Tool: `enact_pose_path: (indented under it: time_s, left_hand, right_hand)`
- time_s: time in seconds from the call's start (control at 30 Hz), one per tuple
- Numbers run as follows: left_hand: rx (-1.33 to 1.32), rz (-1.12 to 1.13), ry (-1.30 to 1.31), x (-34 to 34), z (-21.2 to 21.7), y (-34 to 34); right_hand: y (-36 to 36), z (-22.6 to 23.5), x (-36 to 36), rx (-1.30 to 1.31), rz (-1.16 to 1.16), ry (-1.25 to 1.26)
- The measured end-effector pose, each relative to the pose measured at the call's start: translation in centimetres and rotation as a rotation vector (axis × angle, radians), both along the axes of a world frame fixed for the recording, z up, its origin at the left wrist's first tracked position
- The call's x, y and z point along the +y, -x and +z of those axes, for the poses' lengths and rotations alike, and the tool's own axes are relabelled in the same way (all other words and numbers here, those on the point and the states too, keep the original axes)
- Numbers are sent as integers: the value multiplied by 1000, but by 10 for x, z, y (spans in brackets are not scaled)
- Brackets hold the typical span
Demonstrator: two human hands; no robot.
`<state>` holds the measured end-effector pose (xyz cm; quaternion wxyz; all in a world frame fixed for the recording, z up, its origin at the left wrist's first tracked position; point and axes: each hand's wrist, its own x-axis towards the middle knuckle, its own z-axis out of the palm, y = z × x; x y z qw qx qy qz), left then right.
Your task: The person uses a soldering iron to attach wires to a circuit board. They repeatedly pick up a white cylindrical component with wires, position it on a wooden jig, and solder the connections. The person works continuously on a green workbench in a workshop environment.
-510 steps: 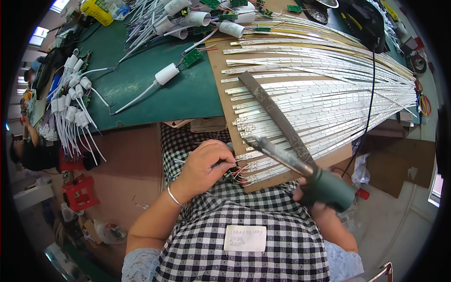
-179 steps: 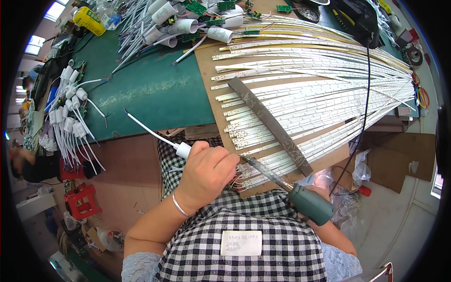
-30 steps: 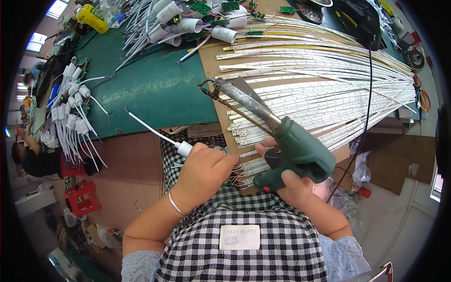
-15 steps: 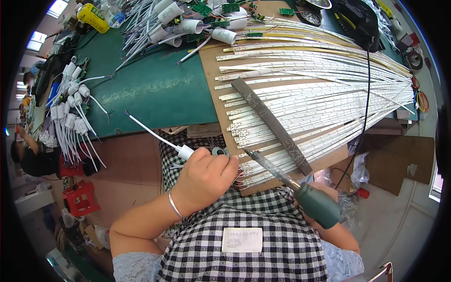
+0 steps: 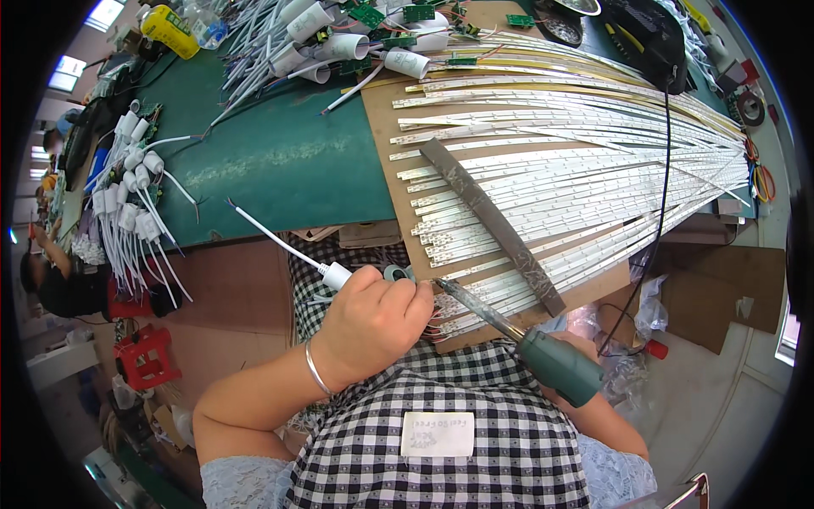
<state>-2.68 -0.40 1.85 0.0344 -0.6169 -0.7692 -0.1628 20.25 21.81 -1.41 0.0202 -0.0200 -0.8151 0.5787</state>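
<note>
My left hand (image 5: 377, 314) is closed in a pinch on a white cable with a plastic cap (image 5: 336, 276); its bared wire end points up and left. A soldering iron (image 5: 560, 371) with a green handle is in my right hand (image 5: 581, 343), which the handle partly hides. The iron's dark tip is by my left fingertips, at the near ends of the white LED strips (image 5: 543, 195). Whether it touches a strip or a wire, I cannot tell. Thin red wires (image 5: 434, 327) show just below those fingers. A dark flat bar (image 5: 492, 222) lies across the strips.
The strips fan over a brown board (image 5: 386, 144) on the green table (image 5: 280, 157). White cables with caps (image 5: 131, 191) pile up at left; white tubes and green circuit boards (image 5: 407, 63) lie at the back. A black cord (image 5: 664, 178) hangs at right.
The soldering iron has moved slightly left and down, bringing its tip closer to my left fingertips. My left hand keeps its pinch with hardly any movement.
</note>
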Motion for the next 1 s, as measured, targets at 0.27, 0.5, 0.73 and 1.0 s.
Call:
enact_pose_path:
  time_s: [0.27,0.5,0.73,1.0]
  left_hand:
    - [25,0,-36,0,-4,0]
    - [26,11,-47,0,-4,-1]
    - [-13,21,33,-1,1,-2]
    - [-14,20,30,-1,1,-2]
  right_hand:
    - [4,10,1,-32,-3,70]
    - [-2,-6,2,11,-32,113]
    - [7,8,-16,-59,-338,331]
    - [12,2,-20,97,-359,208]
